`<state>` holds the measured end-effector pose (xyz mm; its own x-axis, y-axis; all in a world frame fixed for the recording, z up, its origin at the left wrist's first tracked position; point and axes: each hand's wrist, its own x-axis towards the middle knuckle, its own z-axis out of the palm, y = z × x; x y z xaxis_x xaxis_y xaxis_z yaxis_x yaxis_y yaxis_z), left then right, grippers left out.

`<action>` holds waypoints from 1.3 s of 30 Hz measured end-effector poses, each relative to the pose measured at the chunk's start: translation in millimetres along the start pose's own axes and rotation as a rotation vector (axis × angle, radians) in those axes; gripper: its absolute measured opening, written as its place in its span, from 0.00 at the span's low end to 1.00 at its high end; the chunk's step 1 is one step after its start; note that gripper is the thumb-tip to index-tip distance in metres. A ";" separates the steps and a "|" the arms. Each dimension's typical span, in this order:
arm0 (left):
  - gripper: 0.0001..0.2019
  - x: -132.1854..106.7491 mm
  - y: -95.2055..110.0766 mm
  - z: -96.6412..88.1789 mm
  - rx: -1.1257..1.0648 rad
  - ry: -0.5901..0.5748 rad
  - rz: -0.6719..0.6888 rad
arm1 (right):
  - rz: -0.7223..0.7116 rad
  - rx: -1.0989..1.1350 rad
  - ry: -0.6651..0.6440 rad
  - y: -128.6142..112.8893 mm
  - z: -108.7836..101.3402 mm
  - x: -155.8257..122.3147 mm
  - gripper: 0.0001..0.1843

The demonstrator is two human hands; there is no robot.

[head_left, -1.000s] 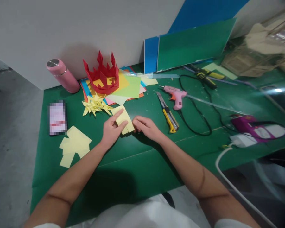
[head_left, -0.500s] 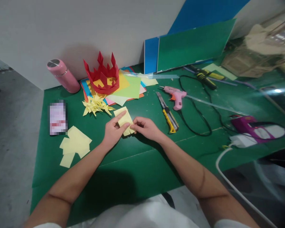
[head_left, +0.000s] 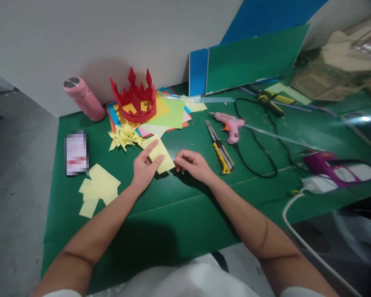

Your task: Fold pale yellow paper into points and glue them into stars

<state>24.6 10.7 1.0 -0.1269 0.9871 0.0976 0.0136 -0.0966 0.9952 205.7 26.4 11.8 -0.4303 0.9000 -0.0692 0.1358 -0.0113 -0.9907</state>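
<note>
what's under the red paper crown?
Coloured sheets: orange-yellow shows through gaps in the crown, blue pokes out left, green spreads right. Whatever lies directly beneath its base is covered, as are the lower sheets' middles.

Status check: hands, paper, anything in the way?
Left hand holding yellow paper. Right hand curled near its corner, contact unclear. Box cutter off to the right, not blocking.

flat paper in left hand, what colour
The flat paper is pale yellow, best seen in the head view.

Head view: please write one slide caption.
The left hand holds pale yellow paper, the right hand beside it, a red crown behind.
</note>
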 end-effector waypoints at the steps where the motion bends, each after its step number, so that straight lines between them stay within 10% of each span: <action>1: 0.29 -1.9 0.1 1.1 0.014 -0.049 -0.002 | -0.014 0.016 0.027 -0.2 -0.3 0.3 0.21; 21: 0.29 -9.8 2.1 6.1 -0.084 -0.543 -0.034 | 0.033 -0.045 0.135 6.3 7.6 -1.3 0.25; 39: 0.34 -11.4 4.9 7.9 -0.150 -0.538 -0.039 | -0.062 -0.083 0.244 3.0 2.6 -0.4 0.23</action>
<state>34.0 0.0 4.7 0.4005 0.9123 0.0851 -0.1274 -0.0365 0.9912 203.9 24.8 8.6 -0.2138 0.9764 0.0313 0.1932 0.0737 -0.9784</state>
